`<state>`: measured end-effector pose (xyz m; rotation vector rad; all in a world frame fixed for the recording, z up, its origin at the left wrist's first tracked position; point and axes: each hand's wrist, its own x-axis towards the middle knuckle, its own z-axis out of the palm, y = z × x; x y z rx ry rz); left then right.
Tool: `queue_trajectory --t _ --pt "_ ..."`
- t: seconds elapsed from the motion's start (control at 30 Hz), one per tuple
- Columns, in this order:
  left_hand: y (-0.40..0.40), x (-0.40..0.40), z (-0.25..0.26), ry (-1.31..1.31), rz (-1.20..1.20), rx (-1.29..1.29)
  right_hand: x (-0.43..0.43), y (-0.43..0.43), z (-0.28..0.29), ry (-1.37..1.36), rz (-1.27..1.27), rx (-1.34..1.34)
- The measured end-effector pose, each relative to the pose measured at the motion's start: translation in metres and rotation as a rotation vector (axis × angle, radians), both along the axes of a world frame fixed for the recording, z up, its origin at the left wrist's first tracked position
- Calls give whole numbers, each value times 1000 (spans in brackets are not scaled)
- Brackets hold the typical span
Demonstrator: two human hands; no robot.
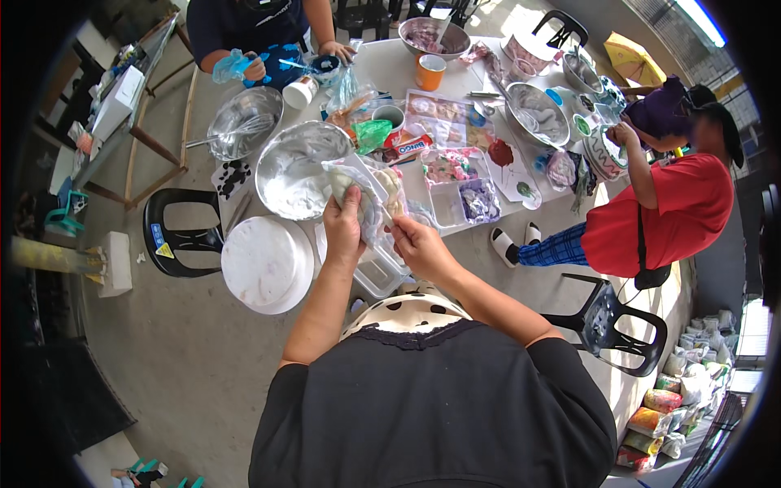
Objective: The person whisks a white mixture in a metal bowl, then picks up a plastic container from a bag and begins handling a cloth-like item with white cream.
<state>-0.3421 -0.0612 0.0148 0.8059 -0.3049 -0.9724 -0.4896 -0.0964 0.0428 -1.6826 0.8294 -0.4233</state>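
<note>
My left hand [345, 227] grips a clear plastic piping bag [365, 210] with pale icing inside. In my right hand [421, 244], thumb and fingers pinch the narrow end of a thin, pale flat tool [372, 180], which lies against the bag's mouth; its exact kind is unclear. Just beyond my left hand stands a large metal bowl [293, 183] coated with white icing. Below both hands is a clear plastic container [378, 274], partly covered by my right hand. A round white cake stand or dummy [265, 265] sits to the left.
A divided tray [445, 204] holds pink and purple icing remains. A whisk rests in another metal bowl [247, 122]. An orange cup [431, 72] stands farther back. One person [256, 36] sits across the table; another in red [665, 213] works at a cake [604, 152]. Black chairs [183, 232] flank me.
</note>
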Motion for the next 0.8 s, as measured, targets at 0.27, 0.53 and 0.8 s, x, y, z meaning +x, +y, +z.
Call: queue_trajectory --t 0.27,0.53,0.8 --pt "-2 5 -7 -71 79 32 -17 2 13 80 38 -10" --pt "-3 52 5 20 131 -114 -51 22 -4 1 129 204" --pt "10 29 2 393 -285 -564 -45 7 6 -55 -44 80"
